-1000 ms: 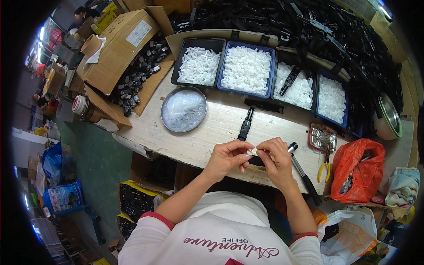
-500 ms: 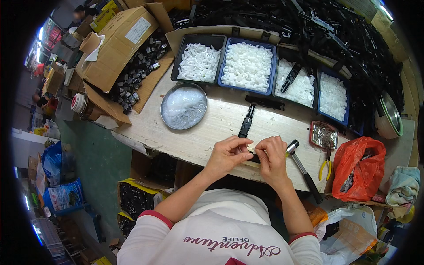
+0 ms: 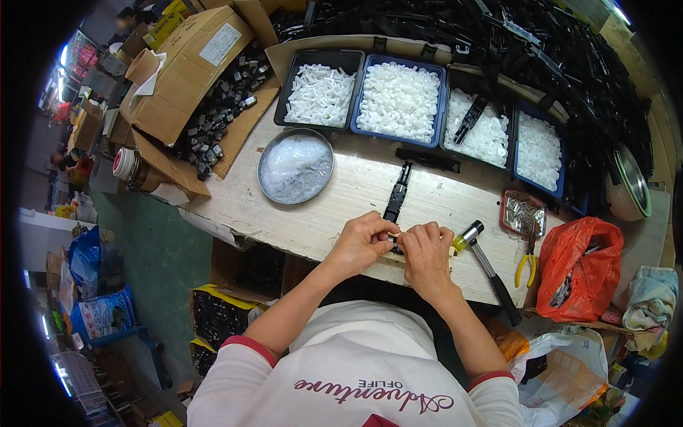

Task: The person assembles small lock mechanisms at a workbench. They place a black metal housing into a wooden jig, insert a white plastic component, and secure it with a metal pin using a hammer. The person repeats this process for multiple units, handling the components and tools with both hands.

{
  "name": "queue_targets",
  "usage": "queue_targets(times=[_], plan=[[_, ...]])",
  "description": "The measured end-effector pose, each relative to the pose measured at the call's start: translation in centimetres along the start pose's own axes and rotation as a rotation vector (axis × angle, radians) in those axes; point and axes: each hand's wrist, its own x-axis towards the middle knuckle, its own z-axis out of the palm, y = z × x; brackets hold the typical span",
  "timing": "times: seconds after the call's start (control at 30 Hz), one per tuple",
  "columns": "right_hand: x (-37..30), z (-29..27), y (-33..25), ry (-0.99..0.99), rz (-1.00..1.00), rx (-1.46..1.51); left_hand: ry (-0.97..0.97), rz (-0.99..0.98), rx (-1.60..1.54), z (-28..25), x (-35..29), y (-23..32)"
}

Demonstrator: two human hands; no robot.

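Observation:
A long narrow black mechanical part (image 3: pixel 397 198) lies on the pale tabletop, its near end partly hidden by my fingers. My left hand (image 3: pixel 359 244) is closed in a pinch at that near end. My right hand (image 3: pixel 427 257) touches down right beside it, fingers bent and pressed together. Whatever small piece sits between the fingertips is covered. Just right of my right hand lies a hammer (image 3: pixel 492 276) with a black grip and a yellowish face on its head. Under my hands, a pale strip (image 3: pixel 388 267) shows along the table's near edge.
Four bins of white plastic pieces, among them a blue bin (image 3: pixel 366 92), line the back. A round metal dish (image 3: pixel 264 181) of translucent grease stands left. Rightward are a red tray (image 3: pixel 504 213) of metal pins, yellow-handled pliers (image 3: pixel 526 269) and a red plastic bag (image 3: pixel 569 302).
Both hands have shifted slightly forward and left, closer to the black part's near end. The right fingers have turned downward, and the small pale piece at the fingertips is now mostly hidden.

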Motion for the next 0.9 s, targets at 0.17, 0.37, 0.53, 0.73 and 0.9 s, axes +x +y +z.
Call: queue_targets(times=[0.17,0.37,0.53,0.73,0.9], plan=[[-0.4,-2.4,2.2,0.041,0.042,0.110,-0.011,0.144,0.498,1.0,0.4,1.0],[-1.4,-9.0,10.7,0.222,0.435,-0.421,-0.212,0.258,0.680,0.8,5.0,4.7],[-1.6,-8.6,14.4,0.050,0.540,-0.692,0.083,0.498,0.775,5.1,15.7,7.6],[-1.4,-8.1,14.8,0.018,0.515,-0.608,0.053,0.556,0.977,7.4,20.7,8.6],[-2.4,-9.6,14.5,0.073,0.512,-0.432,0.029,0.559,0.952,7.8,21.5,7.9]])
